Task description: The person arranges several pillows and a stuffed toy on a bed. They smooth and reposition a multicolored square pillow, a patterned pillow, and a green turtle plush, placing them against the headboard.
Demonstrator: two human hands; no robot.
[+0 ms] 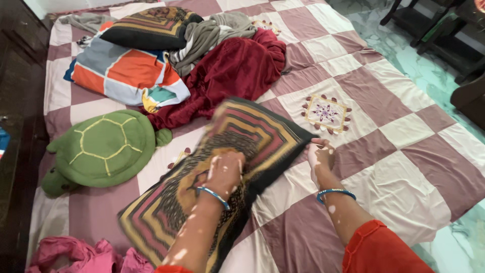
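On a checked maroon-and-cream bedspread (404,131), we see a green turtle cushion (103,149) at far left, near a pink cloth (76,255). Beside it our left hand (225,172) presses flat, fingers spread, on a striped patterned pillow (237,146) lying mid-bed. Our right hand (319,155) pinches the pillow's right corner, fingers closed. A red blanket (235,71) is heaped behind.

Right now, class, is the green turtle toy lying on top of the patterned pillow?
No, the turtle toy lies on the bedspread, left of the pillow and apart from it.
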